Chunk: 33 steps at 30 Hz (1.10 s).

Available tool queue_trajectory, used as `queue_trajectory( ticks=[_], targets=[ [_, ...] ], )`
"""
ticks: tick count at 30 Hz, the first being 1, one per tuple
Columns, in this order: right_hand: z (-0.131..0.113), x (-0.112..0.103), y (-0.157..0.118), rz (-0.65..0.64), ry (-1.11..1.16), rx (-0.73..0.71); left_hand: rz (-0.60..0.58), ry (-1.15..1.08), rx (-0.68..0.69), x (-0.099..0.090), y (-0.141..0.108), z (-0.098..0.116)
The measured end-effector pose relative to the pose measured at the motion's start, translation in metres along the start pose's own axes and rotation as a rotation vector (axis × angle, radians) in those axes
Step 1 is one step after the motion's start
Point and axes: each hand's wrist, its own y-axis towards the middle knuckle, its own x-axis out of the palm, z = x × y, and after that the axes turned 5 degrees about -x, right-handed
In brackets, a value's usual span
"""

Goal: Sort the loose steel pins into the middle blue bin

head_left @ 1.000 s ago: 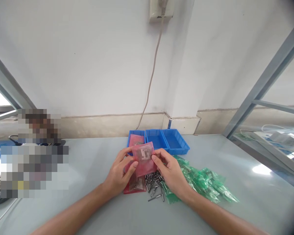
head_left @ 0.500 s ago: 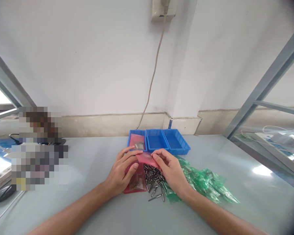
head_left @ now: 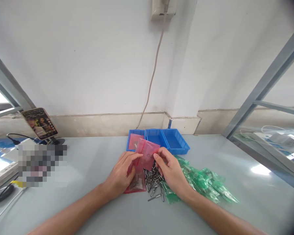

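Observation:
A small pink plastic bag (head_left: 149, 152) is held up between both hands. My left hand (head_left: 121, 171) pinches its left edge, and my right hand (head_left: 171, 168) grips its right edge between thumb and fingers. Under my left hand, another pink bag (head_left: 138, 183) with small parts inside lies on the table. Dark metal pins (head_left: 154, 179) are piled between the hands. Green plastic bags (head_left: 203, 182) lie to the right of the pins, partly behind my right hand.
Behind the hands stand three blue bins (head_left: 176, 142); the left one holds pink bagging. A phone (head_left: 40, 124) on a stand, a power strip (head_left: 8, 168) and cables are at the left. A metal frame (head_left: 259, 88) rises at the right.
The held pink bag has been raised and tilted more upright, so its face now shows. My left fingers have curled in around its edge.

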Motion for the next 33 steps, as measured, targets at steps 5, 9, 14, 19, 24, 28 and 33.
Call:
queue_trajectory(
  ticks=[5,9,14,19,24,28,33],
  targets=[
    [0.003,0.001,0.0,-0.001,0.103,0.012,0.035,-0.005,0.034,-0.001,-0.001,-0.001],
    [-0.002,0.001,-0.001,-0.03,0.087,-0.005,0.107,0.003,0.042,-0.004,0.0,0.001],
    [-0.009,0.001,-0.005,-0.137,-0.083,-0.112,0.204,-0.012,-0.033,-0.005,0.002,0.002],
    [-0.008,0.001,-0.009,-0.17,-0.192,-0.149,0.152,-0.088,-0.281,-0.002,0.001,0.001],
    [-0.004,0.002,-0.008,-0.138,-0.113,-0.068,0.138,-0.165,-0.379,0.002,0.0,0.002],
    [-0.004,0.002,-0.007,-0.141,-0.08,-0.064,0.167,-0.261,-0.416,0.003,0.0,0.003],
    [-0.007,0.0,-0.006,-0.182,-0.16,-0.087,0.179,-0.303,-0.371,0.002,0.002,0.002]
  ],
)
